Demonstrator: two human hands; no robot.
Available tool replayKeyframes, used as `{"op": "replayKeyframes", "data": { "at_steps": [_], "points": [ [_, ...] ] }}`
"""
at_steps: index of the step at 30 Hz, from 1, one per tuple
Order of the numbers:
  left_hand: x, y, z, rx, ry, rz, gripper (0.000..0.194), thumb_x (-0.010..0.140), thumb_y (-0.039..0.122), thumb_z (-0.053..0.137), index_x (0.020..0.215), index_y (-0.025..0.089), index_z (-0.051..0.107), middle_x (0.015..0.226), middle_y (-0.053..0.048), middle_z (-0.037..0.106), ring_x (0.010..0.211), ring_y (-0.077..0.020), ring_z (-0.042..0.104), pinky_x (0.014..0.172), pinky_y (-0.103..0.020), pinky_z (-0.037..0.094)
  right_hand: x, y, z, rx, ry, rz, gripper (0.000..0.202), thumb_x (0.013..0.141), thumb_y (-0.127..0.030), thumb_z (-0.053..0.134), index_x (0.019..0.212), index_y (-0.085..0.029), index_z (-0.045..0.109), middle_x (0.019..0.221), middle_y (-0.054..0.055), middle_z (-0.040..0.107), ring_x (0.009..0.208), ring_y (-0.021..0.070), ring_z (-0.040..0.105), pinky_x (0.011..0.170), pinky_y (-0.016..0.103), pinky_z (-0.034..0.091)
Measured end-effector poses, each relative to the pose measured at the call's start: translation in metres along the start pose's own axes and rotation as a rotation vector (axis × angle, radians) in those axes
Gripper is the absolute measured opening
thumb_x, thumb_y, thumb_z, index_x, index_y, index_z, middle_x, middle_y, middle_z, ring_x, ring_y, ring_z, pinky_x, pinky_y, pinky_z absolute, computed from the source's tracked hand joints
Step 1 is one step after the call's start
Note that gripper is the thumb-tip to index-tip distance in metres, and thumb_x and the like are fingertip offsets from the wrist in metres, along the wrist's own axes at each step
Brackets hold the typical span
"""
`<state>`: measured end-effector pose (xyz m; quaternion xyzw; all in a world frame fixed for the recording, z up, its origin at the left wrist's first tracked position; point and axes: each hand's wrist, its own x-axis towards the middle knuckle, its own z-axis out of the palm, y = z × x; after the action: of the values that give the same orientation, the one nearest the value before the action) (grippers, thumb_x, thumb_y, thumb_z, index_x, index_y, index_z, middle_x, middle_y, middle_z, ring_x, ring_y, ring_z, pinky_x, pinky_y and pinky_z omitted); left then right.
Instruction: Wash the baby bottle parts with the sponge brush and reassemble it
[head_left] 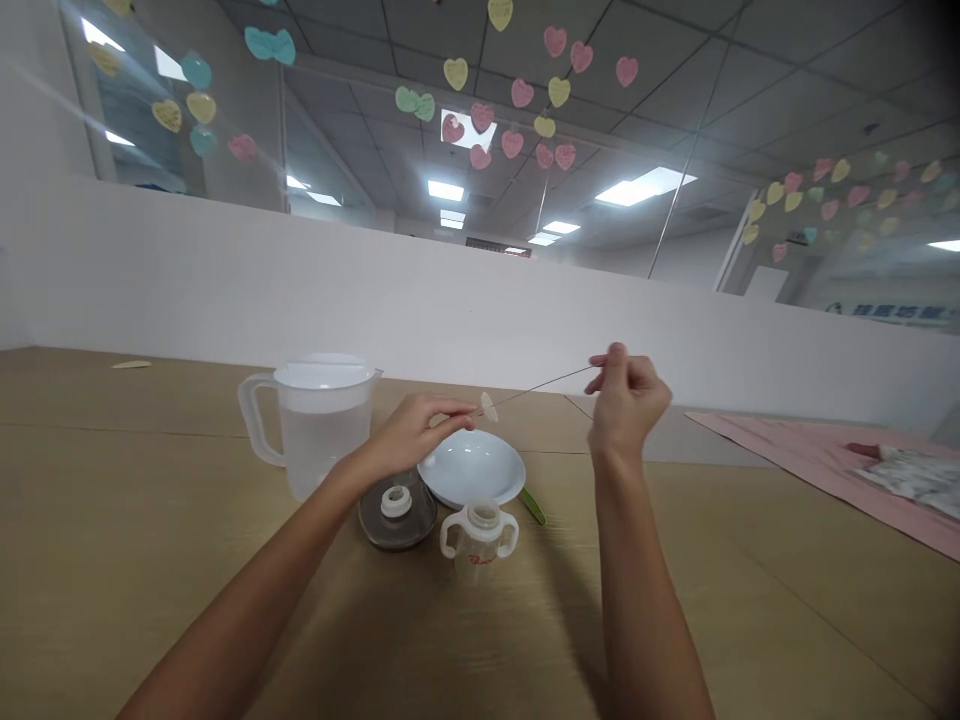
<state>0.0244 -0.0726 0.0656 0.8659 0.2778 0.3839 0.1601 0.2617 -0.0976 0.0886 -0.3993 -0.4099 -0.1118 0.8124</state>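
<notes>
The right hand (pixel 630 390) is raised, its fingers curled closed on 1 end of a thin wire (pixel 559 379). The wire slants down to a small pale piece (pixel 488 407), which the left hand (pixel 420 435) pinches lightly between nearly straight fingertips, above the white bowl (pixel 474 465). As far as can be judged, the work is partway: the wire is at the piece, but whether it goes inside is unclear. The 2-handled cup (pixel 477 552) stands uncapped, and a white ring (pixel 396 501) sits apart on the dark lid-like dish (pixel 397 533), beside the pitcher (pixel 326 430) on the counter (pixel 187 560).
</notes>
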Motion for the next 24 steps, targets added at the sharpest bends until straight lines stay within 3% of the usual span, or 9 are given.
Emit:
{"op": "replayKeyframes", "data": {
  "at_steps": [3,4,6,8,10,13,17,20,24],
  "points": [
    [0.000,-0.009,-0.008,0.014,0.024,-0.064,0.025,0.080,0.032,0.050,0.090,0.018,0.068,0.095,-0.003,0.069,0.088,-0.0183,0.061,0.080,-0.027,0.045,0.031,0.025,-0.035,0.117,0.298,0.144,0.031,0.082,-0.042,0.039,0.063,-0.019,0.045,0.058,-0.005,0.042,0.039,0.0051,0.034,0.037,0.021,0.034],
    [0.001,-0.012,-0.012,-0.003,0.041,-0.088,0.026,0.079,0.033,0.050,0.090,0.017,0.068,0.093,-0.003,0.070,0.087,-0.0183,0.061,0.078,-0.027,0.045,0.040,0.036,-0.046,0.119,0.348,0.160,0.030,0.083,-0.041,0.036,0.064,-0.019,0.045,0.056,-0.006,0.038,0.038,0.0050,0.032,0.035,0.020,0.033],
    [0.002,-0.016,-0.017,-0.041,0.077,-0.116,0.027,0.079,0.034,0.050,0.090,0.016,0.067,0.092,-0.004,0.069,0.085,-0.0180,0.061,0.076,-0.027,0.046,0.051,0.061,-0.060,0.076,0.324,0.185,0.028,0.082,-0.039,0.037,0.064,-0.019,0.046,0.058,-0.006,0.038,0.037,0.0043,0.032,0.034,0.019,0.032],
    [0.005,-0.017,-0.019,-0.050,0.111,-0.125,0.027,0.078,0.034,0.051,0.091,0.016,0.067,0.092,-0.004,0.069,0.085,-0.0177,0.061,0.075,-0.027,0.045,0.051,0.085,-0.061,0.057,0.234,0.340,0.026,0.080,-0.037,0.041,0.067,-0.017,0.049,0.057,-0.006,0.040,0.036,0.0034,0.033,0.033,0.018,0.031],
    [0.007,-0.017,-0.018,-0.040,0.135,-0.130,0.028,0.077,0.035,0.051,0.091,0.016,0.067,0.093,-0.004,0.069,0.084,-0.0176,0.061,0.075,-0.027,0.045,0.040,0.105,-0.047,0.051,0.088,0.546,0.022,0.079,-0.033,0.044,0.069,-0.015,0.051,0.057,-0.006,0.042,0.036,0.0022,0.034,0.033,0.016,0.031],
    [0.009,-0.015,-0.012,-0.007,0.125,-0.134,0.027,0.077,0.036,0.052,0.088,0.017,0.067,0.094,-0.003,0.069,0.084,-0.0176,0.060,0.075,-0.027,0.045,0.009,0.123,-0.014,0.008,-0.315,0.776,0.021,0.083,-0.030,0.040,0.074,-0.015,0.051,0.055,-0.006,0.044,0.036,0.0010,0.034,0.036,0.013,0.034],
    [0.007,-0.018,-0.005,0.048,0.079,-0.115,0.029,0.080,0.038,0.048,0.090,0.018,0.066,0.094,-0.003,0.068,0.084,-0.0176,0.059,0.075,-0.027,0.045,-0.037,0.133,0.023,0.009,-0.603,0.881,0.016,0.077,-0.023,0.050,0.068,-0.012,0.056,0.054,0.000,0.052,0.041,0.0047,0.045,0.039,0.015,0.040],
    [0.007,-0.020,-0.002,0.122,0.055,-0.082,0.032,0.082,0.040,0.043,0.089,0.017,0.065,0.090,-0.004,0.066,0.083,-0.0181,0.058,0.070,-0.027,0.045,-0.057,0.133,0.034,-0.001,-0.719,0.902,0.009,0.073,-0.018,0.056,0.078,-0.011,0.059,0.061,0.003,0.058,0.048,0.0072,0.052,0.045,0.018,0.047],
    [0.007,-0.022,0.003,0.240,0.055,-0.058,0.030,0.082,0.038,0.044,0.087,0.018,0.066,0.086,-0.005,0.066,0.080,-0.0187,0.058,0.069,-0.028,0.044,-0.057,0.123,0.035,-0.052,-0.789,0.863,0.047,0.067,-0.014,0.063,0.112,-0.014,0.051,0.077,0.005,0.062,0.057,0.0104,0.056,0.048,0.022,0.050]
  ]
}}
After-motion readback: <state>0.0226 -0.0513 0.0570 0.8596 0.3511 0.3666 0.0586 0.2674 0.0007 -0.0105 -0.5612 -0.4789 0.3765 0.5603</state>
